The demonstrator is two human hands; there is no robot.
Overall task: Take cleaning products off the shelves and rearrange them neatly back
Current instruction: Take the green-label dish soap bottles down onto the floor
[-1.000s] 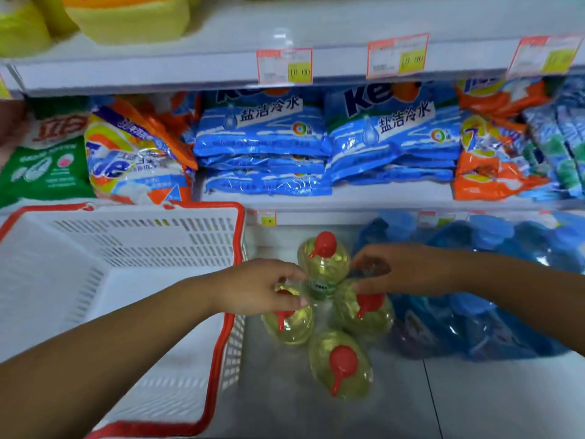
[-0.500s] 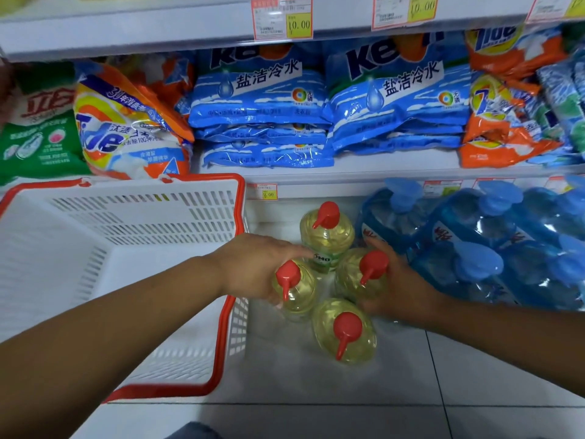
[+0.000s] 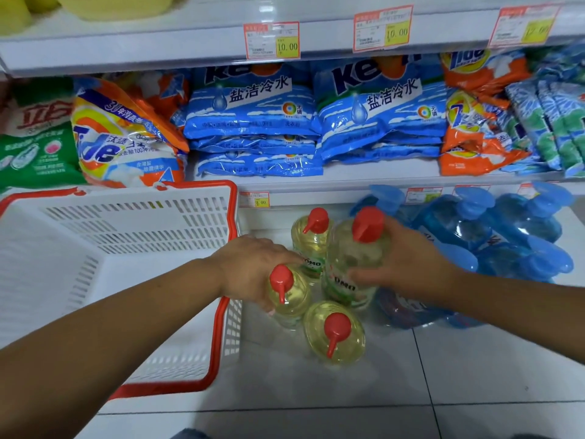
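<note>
Both grips curled, left hand (image 3: 253, 269) round left bottle (image 3: 296, 301); right hand (image 3: 410, 264), right bottle (image 3: 349, 248)

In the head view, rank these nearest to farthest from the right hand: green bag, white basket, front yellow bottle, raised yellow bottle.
1. Raised yellow bottle, gripped by the right hand.
2. Front yellow bottle, standing just below-left.
3. White basket, farther left.
4. Green bag, far-left shelf.
</note>
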